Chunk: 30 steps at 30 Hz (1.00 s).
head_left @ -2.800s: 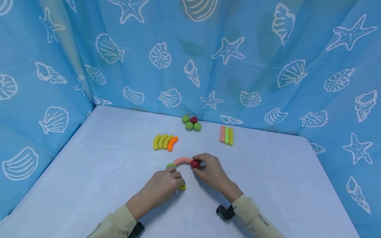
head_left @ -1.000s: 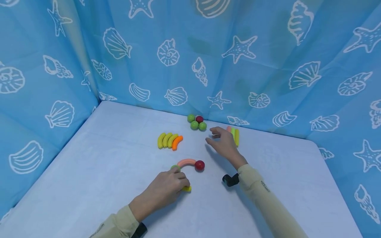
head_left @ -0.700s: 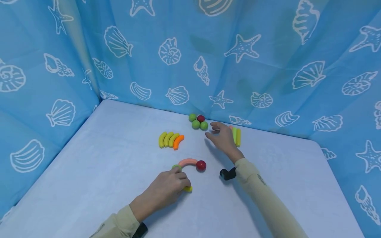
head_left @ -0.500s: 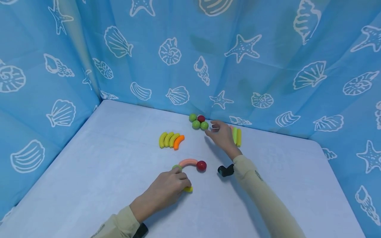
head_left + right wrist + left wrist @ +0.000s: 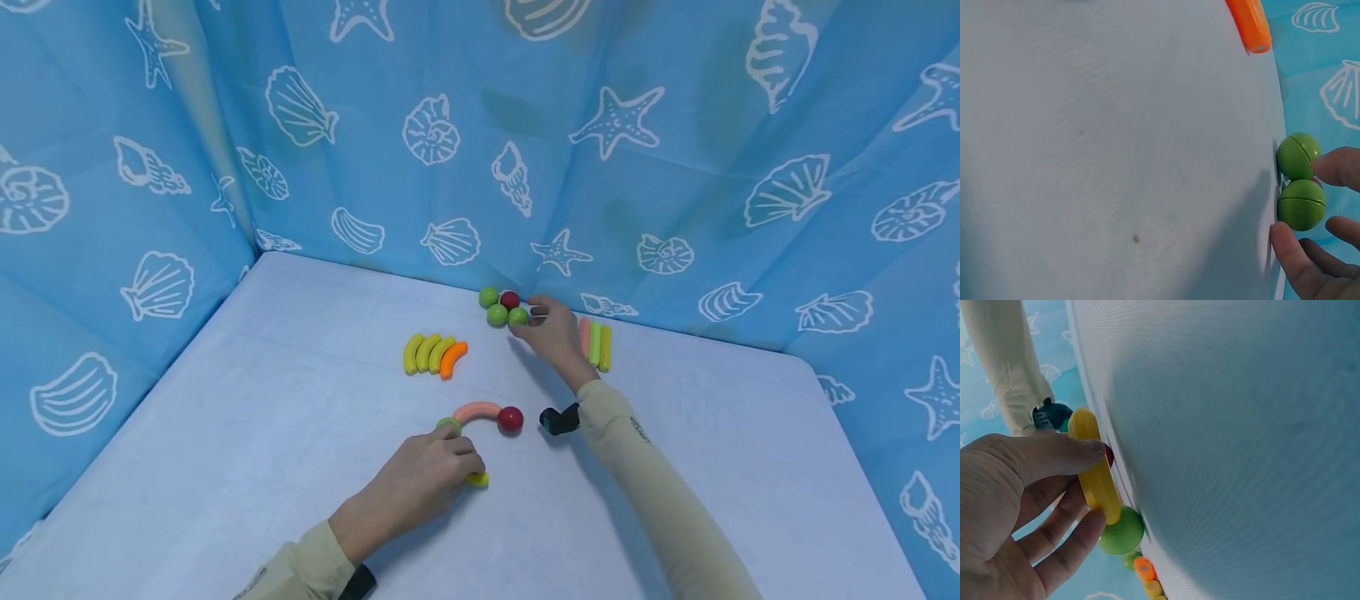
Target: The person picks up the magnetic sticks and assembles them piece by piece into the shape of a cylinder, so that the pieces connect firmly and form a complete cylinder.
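My left hand [image 5: 420, 479] pinches a yellow stick-like piece [image 5: 1099, 481] between thumb and fingers; its end lies against a green ball [image 5: 1122, 531] in the left wrist view. From that ball a pink arched piece [image 5: 477, 408] runs to a dark red ball [image 5: 511, 420] on the table. Farther back, my right hand [image 5: 555, 333] has its parted fingers around the nearest of several green balls [image 5: 518, 316], which sit beside another red ball [image 5: 510, 300]. In the right wrist view, fingers are close by two grooved green balls [image 5: 1302, 205]; a firm grip is not visible.
Yellow curved pieces [image 5: 428, 353] and one orange curved piece [image 5: 453, 360] lie in a row left of the balls. Pink, light green and yellow sticks [image 5: 595, 343] lie side by side right of my right hand. A blue shell-print curtain [image 5: 450, 167] borders the white table [image 5: 712, 467].
My right hand has let go of the red ball at the arch and moved back to the green balls, lately edging left. The left hand stays on the yellow piece. The view has shifted slightly.
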Tool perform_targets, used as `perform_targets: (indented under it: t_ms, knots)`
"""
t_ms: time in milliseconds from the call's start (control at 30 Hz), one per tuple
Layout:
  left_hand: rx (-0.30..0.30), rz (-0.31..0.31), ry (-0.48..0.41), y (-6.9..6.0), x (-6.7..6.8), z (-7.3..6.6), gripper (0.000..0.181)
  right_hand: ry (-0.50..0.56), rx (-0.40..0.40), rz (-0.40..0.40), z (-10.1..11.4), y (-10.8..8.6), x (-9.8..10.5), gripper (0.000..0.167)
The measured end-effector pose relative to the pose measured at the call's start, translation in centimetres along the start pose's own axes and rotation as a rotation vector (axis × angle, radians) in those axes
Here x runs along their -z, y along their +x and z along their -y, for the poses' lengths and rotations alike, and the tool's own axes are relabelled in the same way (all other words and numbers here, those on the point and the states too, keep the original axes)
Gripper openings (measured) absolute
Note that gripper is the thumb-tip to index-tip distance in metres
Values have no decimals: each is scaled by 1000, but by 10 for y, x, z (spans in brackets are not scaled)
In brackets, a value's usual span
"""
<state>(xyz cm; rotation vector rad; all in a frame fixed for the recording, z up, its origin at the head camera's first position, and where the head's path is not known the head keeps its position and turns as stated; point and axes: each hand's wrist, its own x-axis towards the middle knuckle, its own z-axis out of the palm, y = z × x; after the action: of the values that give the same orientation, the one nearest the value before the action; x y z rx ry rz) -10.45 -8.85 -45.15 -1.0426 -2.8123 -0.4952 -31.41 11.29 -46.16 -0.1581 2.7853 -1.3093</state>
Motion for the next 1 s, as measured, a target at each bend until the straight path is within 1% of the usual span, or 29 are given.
perform_targets:
  t_ms: [267,500,733,1000]
  knots:
    - [-5,-9,19,-1,-1,0,17,-2,44,-11,0,6,-5,55]
    - [-2,2,34,0,-3,1,18,-34,69,-48,-2,8,-9,50]
    - [-4,12,39,-1,-3,0,20,-26,127,-86,-3,9,-11,39]
    - [-6,6,45,-1,-3,0,19,-1,129,-88,0,8,-11,33]
